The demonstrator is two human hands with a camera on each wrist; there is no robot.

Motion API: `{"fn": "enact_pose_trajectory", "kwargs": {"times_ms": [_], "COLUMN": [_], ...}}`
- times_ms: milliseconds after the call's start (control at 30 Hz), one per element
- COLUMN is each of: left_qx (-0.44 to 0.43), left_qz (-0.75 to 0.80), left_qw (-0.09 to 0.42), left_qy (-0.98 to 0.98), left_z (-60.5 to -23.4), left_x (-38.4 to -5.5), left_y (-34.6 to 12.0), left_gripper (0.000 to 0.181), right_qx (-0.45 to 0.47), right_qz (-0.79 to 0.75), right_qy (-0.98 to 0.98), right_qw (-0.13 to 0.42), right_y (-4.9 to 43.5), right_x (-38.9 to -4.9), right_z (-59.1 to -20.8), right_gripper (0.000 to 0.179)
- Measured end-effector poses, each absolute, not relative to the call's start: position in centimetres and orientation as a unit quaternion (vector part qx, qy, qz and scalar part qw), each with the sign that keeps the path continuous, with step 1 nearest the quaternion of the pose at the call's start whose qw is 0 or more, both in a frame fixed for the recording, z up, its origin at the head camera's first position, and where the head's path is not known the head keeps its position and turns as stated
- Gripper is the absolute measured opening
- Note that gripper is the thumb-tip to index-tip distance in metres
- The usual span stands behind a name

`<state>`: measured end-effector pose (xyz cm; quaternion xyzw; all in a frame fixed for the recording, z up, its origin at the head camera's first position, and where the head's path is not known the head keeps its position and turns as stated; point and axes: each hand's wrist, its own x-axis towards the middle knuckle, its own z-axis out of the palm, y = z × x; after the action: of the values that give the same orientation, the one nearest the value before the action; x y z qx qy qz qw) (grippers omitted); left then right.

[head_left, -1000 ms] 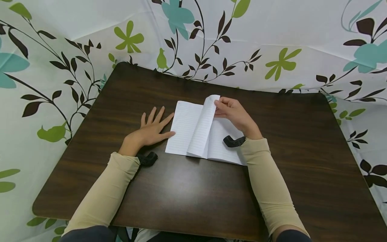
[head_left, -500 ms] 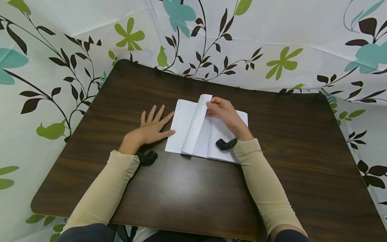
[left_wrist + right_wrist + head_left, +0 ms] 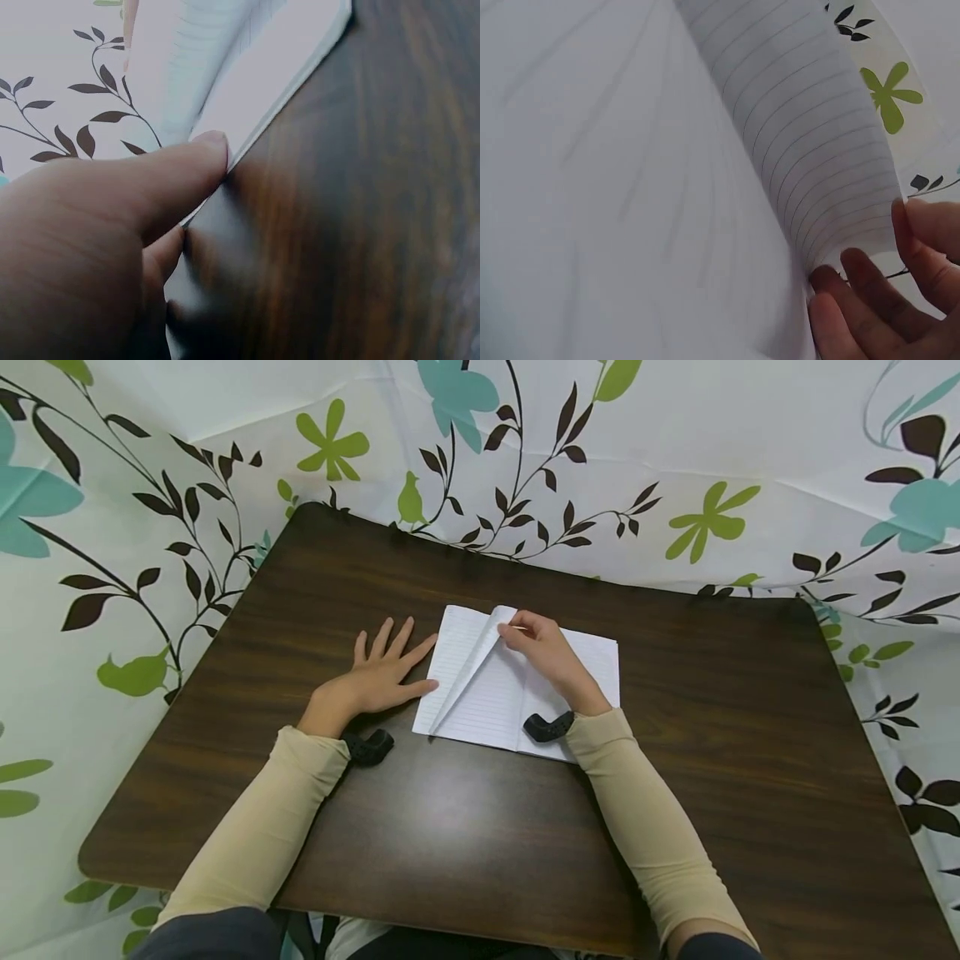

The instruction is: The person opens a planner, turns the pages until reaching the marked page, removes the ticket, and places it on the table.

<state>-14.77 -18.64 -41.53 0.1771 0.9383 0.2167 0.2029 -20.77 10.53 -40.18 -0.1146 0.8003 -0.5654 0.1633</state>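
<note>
An open notebook (image 3: 577, 652) with ruled pages lies on the dark wooden table. My right hand (image 3: 547, 652) pinches the top corner of a curling page (image 3: 472, 664), which stands raised over the left half. In the right wrist view, the thumb and fingers of the right hand (image 3: 885, 292) hold the edge of the lined page (image 3: 802, 135). My left hand (image 3: 375, 681) lies flat with fingers spread at the notebook's left edge. In the left wrist view, the thumb of the left hand (image 3: 135, 187) rests on that edge of the notebook (image 3: 277, 67).
The table (image 3: 420, 835) has a brown wood-grain top, with its near edge close to the body. Behind it hangs a white cloth (image 3: 592, 435) printed with leaves and flowers. Each wrist wears a black camera mount (image 3: 367, 747).
My right hand has moved left, carrying the page over toward the left side, so more of the pages beneath shows. The left hand has stayed in place at the notebook's edge.
</note>
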Motion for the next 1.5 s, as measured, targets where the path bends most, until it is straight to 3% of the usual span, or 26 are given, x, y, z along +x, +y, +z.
{"fn": "enact_pose_trajectory", "kwargs": {"times_ms": [133, 367, 667, 1167, 1500], "left_qx": [0.175, 0.165, 0.17, 0.188, 0.187], "left_qz": [0.227, 0.239, 0.233, 0.228, 0.236], "left_qw": [0.203, 0.221, 0.222, 0.21, 0.2], "left_qy": [0.936, 0.931, 0.932, 0.932, 0.932], "left_z": [-41.5, -41.5, -41.4, -42.3, -42.5], "left_x": [-15.0, -15.1, -15.1, -14.6, -14.6], "left_y": [-18.6, -18.6, -18.8, -18.9, -19.0], "left_gripper": [0.081, 0.103, 0.112, 0.09, 0.088], "right_qx": [-0.114, -0.117, -0.116, -0.116, -0.155], "right_qz": [-0.554, -0.545, -0.534, -0.522, -0.512], "right_qy": [0.81, 0.817, 0.823, 0.825, 0.821], "right_qw": [0.154, 0.152, 0.154, 0.184, 0.2], "right_y": [10.3, 10.0, 9.4, 9.4, 10.7], "right_x": [-20.6, -20.5, -20.4, -19.8, -20.3], "right_z": [-40.3, -40.5, -40.0, -40.6, -40.1], "right_gripper": [0.026, 0.028, 0.029, 0.03, 0.027]}}
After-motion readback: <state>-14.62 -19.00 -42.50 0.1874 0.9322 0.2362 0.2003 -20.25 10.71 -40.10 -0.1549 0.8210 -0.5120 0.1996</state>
